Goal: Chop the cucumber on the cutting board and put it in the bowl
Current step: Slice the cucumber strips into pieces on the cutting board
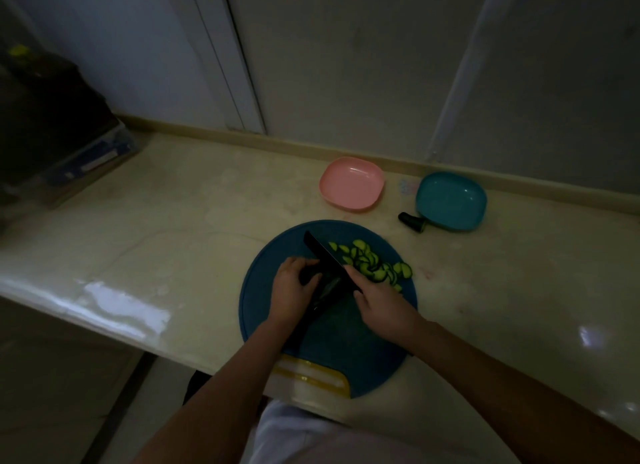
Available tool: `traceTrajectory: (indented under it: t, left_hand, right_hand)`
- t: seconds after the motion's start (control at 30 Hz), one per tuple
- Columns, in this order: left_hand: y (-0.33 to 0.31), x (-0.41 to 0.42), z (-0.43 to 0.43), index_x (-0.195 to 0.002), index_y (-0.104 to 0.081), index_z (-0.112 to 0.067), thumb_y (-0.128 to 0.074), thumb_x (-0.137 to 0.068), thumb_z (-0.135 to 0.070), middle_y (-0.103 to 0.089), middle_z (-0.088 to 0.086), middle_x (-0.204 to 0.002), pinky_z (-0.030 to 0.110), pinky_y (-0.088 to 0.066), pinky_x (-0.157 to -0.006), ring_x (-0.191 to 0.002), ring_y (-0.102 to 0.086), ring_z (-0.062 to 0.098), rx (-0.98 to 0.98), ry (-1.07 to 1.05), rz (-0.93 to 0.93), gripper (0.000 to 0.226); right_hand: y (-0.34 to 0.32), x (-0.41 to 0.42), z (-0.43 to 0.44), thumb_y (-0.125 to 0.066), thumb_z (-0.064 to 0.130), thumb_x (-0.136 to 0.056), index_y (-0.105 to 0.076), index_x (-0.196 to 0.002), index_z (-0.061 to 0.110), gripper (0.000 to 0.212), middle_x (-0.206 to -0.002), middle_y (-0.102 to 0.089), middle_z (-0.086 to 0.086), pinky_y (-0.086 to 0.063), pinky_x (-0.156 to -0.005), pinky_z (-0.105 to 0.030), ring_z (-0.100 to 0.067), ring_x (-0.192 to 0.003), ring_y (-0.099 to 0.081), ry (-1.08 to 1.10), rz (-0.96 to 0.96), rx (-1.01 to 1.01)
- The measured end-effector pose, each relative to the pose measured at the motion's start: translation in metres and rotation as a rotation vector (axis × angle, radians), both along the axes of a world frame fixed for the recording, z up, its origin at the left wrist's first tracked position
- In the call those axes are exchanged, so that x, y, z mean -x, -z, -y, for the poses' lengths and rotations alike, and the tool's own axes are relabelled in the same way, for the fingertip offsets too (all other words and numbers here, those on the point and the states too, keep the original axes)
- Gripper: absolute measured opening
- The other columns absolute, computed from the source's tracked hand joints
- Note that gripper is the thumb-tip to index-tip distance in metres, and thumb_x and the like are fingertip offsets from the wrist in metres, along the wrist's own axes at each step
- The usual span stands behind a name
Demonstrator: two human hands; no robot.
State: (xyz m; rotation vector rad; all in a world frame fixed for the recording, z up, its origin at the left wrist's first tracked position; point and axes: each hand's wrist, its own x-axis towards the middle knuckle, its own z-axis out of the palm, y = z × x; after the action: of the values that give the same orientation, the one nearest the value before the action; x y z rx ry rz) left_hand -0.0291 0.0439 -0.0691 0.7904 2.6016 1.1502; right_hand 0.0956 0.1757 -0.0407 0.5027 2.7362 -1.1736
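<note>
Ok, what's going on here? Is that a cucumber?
Yes. Someone is chopping a cucumber on the round blue board. The right hand holds a black knife, and the left hand grips the uncut cucumber beside the blade. A pile of slices lies on the far side of the board. The pink bowl and the blue bowl behind it have nothing in them yet.

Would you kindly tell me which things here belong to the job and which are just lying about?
Job: cutting board, knife in right hand, cucumber piece under left hand, cucumber slices, pink bowl, teal bowl (which one, unclear).
Lying about: cucumber end, box.
</note>
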Motion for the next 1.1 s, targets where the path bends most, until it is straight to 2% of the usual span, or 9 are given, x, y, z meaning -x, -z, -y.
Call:
traceTrajectory:
  t: [0.07,0.17,0.37,0.47,0.63,0.8,0.97,1.03,1.1]
  left_hand:
    - [-0.001,-0.001,-0.001,-0.105,-0.067,-0.011,-0.068,-0.082,-0.012,-0.06,0.0,-0.098,0.016,-0.037,-0.079,-0.093,-0.054,0.011,-0.02,-0.021,0.014,0.022]
    - [-0.002,-0.002,-0.002,-0.104,-0.067,-0.011,-0.067,-0.084,-0.013,-0.063,0.001,-0.099,0.013,-0.036,-0.078,-0.093,-0.055,0.01,-0.037,-0.046,0.032,0.021]
    - [-0.004,-0.001,-0.011,-0.104,-0.066,-0.009,-0.067,-0.083,-0.011,-0.062,0.004,-0.1,0.016,-0.038,-0.079,-0.093,-0.056,0.013,-0.012,-0.012,0.035,0.021]
    - [-0.004,-0.001,-0.014,-0.103,-0.066,-0.008,-0.067,-0.083,-0.01,-0.06,0.006,-0.101,0.024,-0.043,-0.083,-0.095,-0.056,0.017,0.005,-0.001,0.034,0.02]
    - [-0.002,-0.001,-0.014,-0.099,-0.065,-0.01,-0.067,-0.083,-0.009,-0.057,0.001,-0.096,0.02,-0.04,-0.078,-0.091,-0.055,0.015,0.009,0.002,0.031,0.016]
    - [0.0,-0.001,-0.014,-0.097,-0.065,-0.009,-0.067,-0.082,-0.01,-0.057,0.002,-0.094,0.021,-0.04,-0.076,-0.09,-0.055,0.015,0.013,-0.001,0.021,0.015]
    - [0.0,0.001,-0.013,-0.096,-0.067,-0.008,-0.069,-0.081,-0.01,-0.06,0.004,-0.093,0.02,-0.038,-0.074,-0.088,-0.054,0.014,0.02,-0.01,0.001,0.016]
    - [0.0,0.001,-0.013,-0.097,-0.067,-0.009,-0.069,-0.081,-0.01,-0.061,0.003,-0.093,0.021,-0.04,-0.075,-0.088,-0.055,0.014,0.014,-0.011,0.007,0.016]
    - [0.0,0.0,-0.013,-0.097,-0.066,-0.01,-0.069,-0.081,-0.01,-0.06,0.002,-0.094,0.021,-0.04,-0.076,-0.089,-0.054,0.013,0.006,-0.014,0.023,0.016]
  right_hand:
    - [0.001,-0.005,0.0,-0.037,0.018,-0.098,-0.016,-0.148,0.024,0.054,-0.086,-0.061,-0.015,-0.048,-0.064,-0.036,-0.024,-0.07,-0.057,0.022,0.008,-0.015]
    - [0.003,-0.01,0.001,-0.038,0.017,-0.098,-0.015,-0.148,0.024,0.055,-0.077,-0.058,-0.012,-0.043,-0.06,-0.033,-0.022,-0.065,-0.054,0.048,0.006,-0.011]
    - [0.005,-0.011,0.001,-0.038,0.019,-0.098,-0.017,-0.148,0.026,0.055,-0.087,-0.063,-0.015,-0.048,-0.068,-0.036,-0.023,-0.073,-0.058,0.074,-0.025,0.021]
    - [0.003,-0.011,0.0,-0.038,0.02,-0.098,-0.017,-0.148,0.026,0.054,-0.088,-0.063,-0.014,-0.046,-0.066,-0.032,-0.022,-0.072,-0.058,0.074,-0.046,0.026]
    - [-0.005,-0.01,-0.001,-0.038,0.017,-0.098,-0.017,-0.148,0.025,0.054,-0.082,-0.061,-0.015,-0.047,-0.064,-0.035,-0.023,-0.067,-0.056,0.049,-0.051,0.024]
    - [-0.006,-0.01,-0.001,-0.038,0.017,-0.098,-0.017,-0.148,0.024,0.055,-0.081,-0.06,-0.016,-0.046,-0.064,-0.036,-0.025,-0.068,-0.056,0.037,-0.043,0.011]
    - [-0.007,-0.006,-0.004,-0.037,0.02,-0.099,-0.017,-0.148,0.027,0.054,-0.103,-0.063,-0.017,-0.051,-0.08,-0.04,-0.026,-0.087,-0.06,0.032,-0.001,0.052]
    - [-0.006,-0.001,-0.004,-0.037,0.021,-0.099,-0.016,-0.148,0.029,0.054,-0.1,-0.063,-0.016,-0.052,-0.077,-0.041,-0.026,-0.084,-0.06,0.023,0.029,0.044]
    - [-0.005,0.004,0.0,-0.037,0.019,-0.099,-0.014,-0.149,0.028,0.056,-0.083,-0.06,-0.01,-0.05,-0.064,-0.032,-0.017,-0.067,-0.056,0.017,0.036,0.037]
